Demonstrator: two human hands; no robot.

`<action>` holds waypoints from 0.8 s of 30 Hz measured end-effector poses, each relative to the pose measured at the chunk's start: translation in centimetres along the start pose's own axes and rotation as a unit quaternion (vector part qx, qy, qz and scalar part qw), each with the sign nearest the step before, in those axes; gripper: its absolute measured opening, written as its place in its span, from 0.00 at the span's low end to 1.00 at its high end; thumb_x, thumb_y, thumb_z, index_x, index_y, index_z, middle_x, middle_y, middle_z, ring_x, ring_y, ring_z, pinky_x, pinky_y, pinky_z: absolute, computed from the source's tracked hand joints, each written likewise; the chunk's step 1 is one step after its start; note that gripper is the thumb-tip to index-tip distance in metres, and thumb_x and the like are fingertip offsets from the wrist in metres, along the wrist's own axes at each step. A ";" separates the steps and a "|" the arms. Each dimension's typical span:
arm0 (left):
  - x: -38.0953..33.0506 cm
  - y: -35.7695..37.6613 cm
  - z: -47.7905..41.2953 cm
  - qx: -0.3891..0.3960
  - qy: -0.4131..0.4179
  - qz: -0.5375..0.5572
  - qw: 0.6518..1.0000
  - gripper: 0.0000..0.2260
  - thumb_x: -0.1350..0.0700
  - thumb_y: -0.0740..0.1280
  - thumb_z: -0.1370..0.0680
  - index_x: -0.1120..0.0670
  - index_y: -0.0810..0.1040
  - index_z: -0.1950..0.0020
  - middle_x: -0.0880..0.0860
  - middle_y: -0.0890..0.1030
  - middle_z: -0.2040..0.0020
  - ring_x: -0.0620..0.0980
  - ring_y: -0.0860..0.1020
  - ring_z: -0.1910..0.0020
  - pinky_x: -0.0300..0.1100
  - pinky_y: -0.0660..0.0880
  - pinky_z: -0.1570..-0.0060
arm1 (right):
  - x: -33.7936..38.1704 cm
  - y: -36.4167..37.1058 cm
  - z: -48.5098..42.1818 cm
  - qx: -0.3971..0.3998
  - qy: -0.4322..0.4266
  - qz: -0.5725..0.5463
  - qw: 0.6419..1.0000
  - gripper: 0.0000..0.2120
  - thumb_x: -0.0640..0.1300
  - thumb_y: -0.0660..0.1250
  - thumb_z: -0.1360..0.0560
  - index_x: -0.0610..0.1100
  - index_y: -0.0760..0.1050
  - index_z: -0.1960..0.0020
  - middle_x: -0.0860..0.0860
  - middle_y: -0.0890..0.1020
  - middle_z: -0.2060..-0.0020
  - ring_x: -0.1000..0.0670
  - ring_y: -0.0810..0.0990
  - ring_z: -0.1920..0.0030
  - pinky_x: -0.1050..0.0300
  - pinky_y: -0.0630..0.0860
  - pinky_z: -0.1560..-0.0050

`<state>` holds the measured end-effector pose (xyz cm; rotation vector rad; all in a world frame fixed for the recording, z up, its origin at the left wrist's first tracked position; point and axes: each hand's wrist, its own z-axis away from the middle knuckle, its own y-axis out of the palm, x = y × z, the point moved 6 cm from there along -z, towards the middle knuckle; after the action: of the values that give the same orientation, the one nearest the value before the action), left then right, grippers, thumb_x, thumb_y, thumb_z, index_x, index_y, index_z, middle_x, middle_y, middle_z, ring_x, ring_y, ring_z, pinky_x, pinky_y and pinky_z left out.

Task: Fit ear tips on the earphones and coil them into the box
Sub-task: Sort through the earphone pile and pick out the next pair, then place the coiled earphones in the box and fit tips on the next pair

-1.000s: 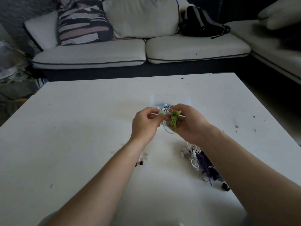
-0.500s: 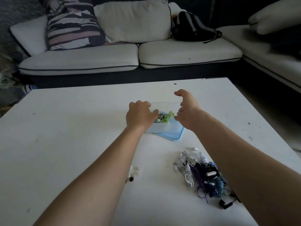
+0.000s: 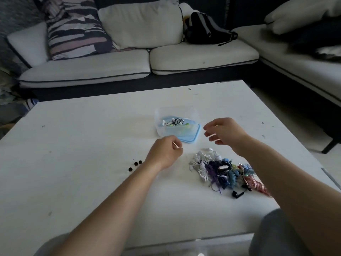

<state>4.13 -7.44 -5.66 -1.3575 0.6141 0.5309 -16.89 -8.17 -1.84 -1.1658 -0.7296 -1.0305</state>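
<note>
Both hands are hovering empty over the white tabletop [image 3: 73,145]: left hand [image 3: 164,152] loosely curled, right hand [image 3: 225,132] spreading its fingers. The clear plastic box [image 3: 196,115], sitting on its blue lid [image 3: 190,139], is holding striped and green coiled earphones [image 3: 175,122]. The tangled multicoloured earphone pile [image 3: 219,169] and small black ear tips [image 3: 136,164] are lying within reach, probably awaiting fitting.

white square coffee table [image 3: 92,145] | white L-shaped cushioned sofa [image 3: 203,58] behind | striped pillow [image 3: 73,28] | black backpack [image 3: 204,28] | dim light
</note>
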 end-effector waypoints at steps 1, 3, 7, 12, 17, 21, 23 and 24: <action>-0.1 1.1 0.7 0.028 -0.016 0.019 0.999 0.03 0.53 0.70 0.26 0.49 0.80 0.54 0.47 0.84 0.60 0.48 0.81 0.61 0.40 0.76 0.60 | -0.4 0.2 0.3 0.013 -0.015 0.068 0.997 0.05 0.38 0.68 0.23 0.43 0.82 0.53 0.47 0.86 0.59 0.51 0.81 0.63 0.58 0.76 0.61; -0.6 3.0 1.9 0.080 -0.050 0.062 0.994 0.06 0.51 0.71 0.26 0.52 0.77 0.54 0.51 0.85 0.63 0.49 0.80 0.69 0.36 0.72 0.71 | -1.0 1.0 0.8 0.048 -0.045 0.193 0.979 0.05 0.39 0.70 0.27 0.48 0.83 0.58 0.51 0.85 0.64 0.53 0.81 0.65 0.59 0.75 0.62; -1.6 5.7 3.7 0.132 -0.098 0.101 0.981 0.15 0.45 0.74 0.29 0.52 0.73 0.54 0.52 0.86 0.62 0.49 0.80 0.73 0.36 0.70 0.74 | -1.6 2.6 2.0 0.110 -0.073 0.324 0.937 0.06 0.41 0.71 0.30 0.51 0.84 0.63 0.58 0.82 0.71 0.60 0.78 0.68 0.66 0.72 0.66; -2.1 7.3 4.5 0.120 -0.099 0.090 0.984 0.12 0.55 0.74 0.32 0.53 0.73 0.56 0.54 0.84 0.65 0.49 0.79 0.72 0.37 0.73 0.72 | -2.3 3.0 2.2 0.104 -0.077 0.371 0.919 0.08 0.41 0.67 0.27 0.48 0.85 0.59 0.55 0.86 0.63 0.54 0.82 0.59 0.59 0.78 0.57; -1.9 5.1 4.6 0.091 -0.130 0.161 0.974 0.05 0.60 0.69 0.28 0.53 0.73 0.57 0.52 0.82 0.67 0.49 0.77 0.71 0.36 0.72 0.73 | -1.7 2.3 1.5 0.075 -0.092 0.317 0.941 0.07 0.42 0.65 0.24 0.47 0.82 0.55 0.55 0.85 0.61 0.53 0.81 0.57 0.61 0.75 0.60; -2.3 2.1 4.6 0.117 -0.128 0.235 0.956 0.04 0.55 0.66 0.25 0.52 0.78 0.58 0.51 0.85 0.62 0.47 0.74 0.70 0.38 0.67 0.68 | -0.1 2.8 1.9 0.075 -0.122 0.251 0.957 0.08 0.45 0.65 0.22 0.51 0.82 0.47 0.56 0.82 0.49 0.52 0.80 0.48 0.58 0.72 0.49; -2.5 0.8 4.5 0.128 -0.137 0.295 0.937 0.06 0.55 0.66 0.23 0.54 0.81 0.56 0.53 0.85 0.61 0.47 0.73 0.71 0.38 0.65 0.70 | 1.0 3.8 2.7 0.124 -0.116 0.162 0.972 0.14 0.40 0.62 0.21 0.51 0.81 0.41 0.55 0.81 0.43 0.51 0.78 0.44 0.55 0.72 0.45; -2.5 0.1 4.5 0.132 -0.143 0.325 0.925 0.06 0.55 0.66 0.23 0.55 0.82 0.54 0.54 0.84 0.61 0.46 0.72 0.72 0.37 0.65 0.71 | 1.5 4.4 3.1 0.159 -0.102 0.109 0.976 0.17 0.37 0.59 0.21 0.50 0.81 0.40 0.54 0.81 0.42 0.51 0.77 0.43 0.51 0.73 0.43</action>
<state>2.65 -2.96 -3.54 -0.7775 0.8597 1.1173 -12.13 -5.29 -1.37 -1.0524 -0.8722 -0.5889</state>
